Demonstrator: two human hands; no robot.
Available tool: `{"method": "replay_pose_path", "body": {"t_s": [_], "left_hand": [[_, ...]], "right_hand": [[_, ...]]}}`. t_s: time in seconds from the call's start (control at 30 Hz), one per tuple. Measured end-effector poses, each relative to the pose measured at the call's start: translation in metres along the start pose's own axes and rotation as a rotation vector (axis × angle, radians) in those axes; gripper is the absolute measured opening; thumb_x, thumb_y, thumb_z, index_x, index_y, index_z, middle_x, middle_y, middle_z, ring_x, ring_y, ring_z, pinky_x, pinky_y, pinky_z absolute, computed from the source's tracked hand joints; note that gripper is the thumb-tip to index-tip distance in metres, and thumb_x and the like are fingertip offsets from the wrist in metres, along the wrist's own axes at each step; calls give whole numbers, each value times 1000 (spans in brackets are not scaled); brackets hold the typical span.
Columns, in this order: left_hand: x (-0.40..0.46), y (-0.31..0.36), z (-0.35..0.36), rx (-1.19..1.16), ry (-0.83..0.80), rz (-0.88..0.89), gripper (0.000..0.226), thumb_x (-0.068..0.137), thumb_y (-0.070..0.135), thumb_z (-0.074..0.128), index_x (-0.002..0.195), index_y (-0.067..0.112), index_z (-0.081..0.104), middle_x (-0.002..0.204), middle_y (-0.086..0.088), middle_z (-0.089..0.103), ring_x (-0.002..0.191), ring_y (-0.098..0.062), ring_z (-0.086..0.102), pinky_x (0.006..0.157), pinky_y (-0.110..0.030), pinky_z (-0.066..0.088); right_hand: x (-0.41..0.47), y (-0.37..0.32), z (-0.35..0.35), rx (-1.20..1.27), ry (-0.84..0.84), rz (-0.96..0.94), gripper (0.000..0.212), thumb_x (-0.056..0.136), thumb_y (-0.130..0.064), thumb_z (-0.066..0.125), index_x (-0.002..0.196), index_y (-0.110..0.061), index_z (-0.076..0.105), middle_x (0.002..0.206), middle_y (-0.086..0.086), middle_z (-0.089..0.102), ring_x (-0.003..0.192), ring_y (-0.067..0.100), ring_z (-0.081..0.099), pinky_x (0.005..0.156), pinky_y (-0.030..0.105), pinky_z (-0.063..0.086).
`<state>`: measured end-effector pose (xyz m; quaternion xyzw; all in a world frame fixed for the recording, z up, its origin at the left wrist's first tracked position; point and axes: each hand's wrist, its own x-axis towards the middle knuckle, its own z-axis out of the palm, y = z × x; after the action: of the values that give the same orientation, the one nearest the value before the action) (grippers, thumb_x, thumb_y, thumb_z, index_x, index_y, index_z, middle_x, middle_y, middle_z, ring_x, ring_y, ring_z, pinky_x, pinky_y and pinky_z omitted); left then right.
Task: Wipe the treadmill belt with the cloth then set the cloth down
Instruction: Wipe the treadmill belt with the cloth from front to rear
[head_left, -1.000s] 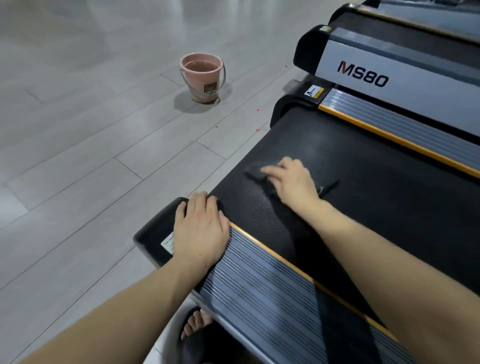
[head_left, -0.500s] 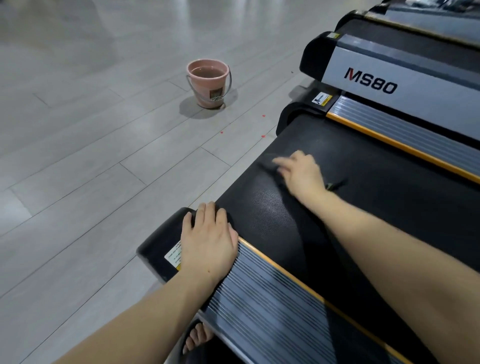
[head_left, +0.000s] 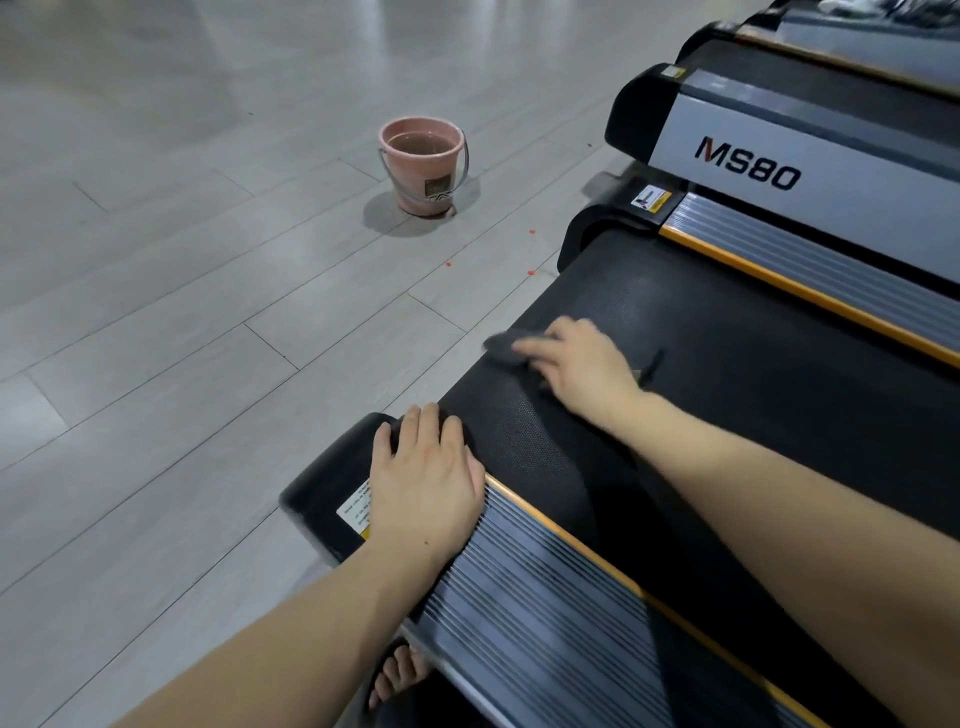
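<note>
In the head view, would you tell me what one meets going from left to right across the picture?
Pink bucket → left hand on the treadmill's end cap → dark cloth → right hand pressing it on the belt → MS80 lettering.

A person's right hand (head_left: 576, 364) presses a dark cloth (head_left: 506, 347) flat on the black treadmill belt (head_left: 727, 395), while the left hand (head_left: 423, 483) rests open on the belt's near corner rail (head_left: 545, 582). A pink bucket (head_left: 423, 171) stands on the grey floor (head_left: 182, 312), well left of the belt.

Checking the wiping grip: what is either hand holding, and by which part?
Right hand presses the dark cloth flat on the belt, covering its middle; left hand holds nothing.
</note>
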<state>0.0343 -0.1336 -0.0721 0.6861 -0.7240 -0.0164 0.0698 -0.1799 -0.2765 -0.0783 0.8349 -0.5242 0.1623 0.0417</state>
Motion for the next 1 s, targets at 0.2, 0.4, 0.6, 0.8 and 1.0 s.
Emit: {"method": "replay_pose_path", "body": {"t_s": [0.2,0.4,0.6,0.8,1.0], "left_hand": [[0,0,0,0,-13,11,47,94,35,20,110,13,59,125,-8,56,125,-28,49,108,-53,35],[-2,-1,2,2,25,-1,42,95,34,26,109,11,59,120,-8,57,118,-29,52,107,-50,36],[-2,-1,1,9,29,6,42,96,33,27,108,9,60,115,-9,59,111,-29,54,103,-50,38],[-1,2,-2,24,27,13,42,94,33,28,101,8,60,105,-12,58,99,-33,56,90,-50,44],[0,1,-4,26,-12,18,45,96,35,22,104,11,59,107,-10,58,101,-31,56,91,-50,45]], "right_hand": [[-7,-26,4,61,94,279,25,89,-24,66,111,-33,72,96,7,54,87,34,50,75,47,48],[-120,-45,-31,209,-20,-149,28,94,-30,57,119,-35,68,98,0,55,84,22,48,71,39,42],[-87,-54,-19,201,6,-39,28,93,-28,59,118,-35,69,100,1,56,85,25,49,70,46,46],[-107,-49,-33,220,-107,-115,27,96,-30,58,119,-39,68,102,-3,53,89,22,46,73,45,45],[-188,-20,-62,230,-100,-149,26,98,-30,58,119,-40,68,105,-2,57,88,21,48,75,45,44]]}}
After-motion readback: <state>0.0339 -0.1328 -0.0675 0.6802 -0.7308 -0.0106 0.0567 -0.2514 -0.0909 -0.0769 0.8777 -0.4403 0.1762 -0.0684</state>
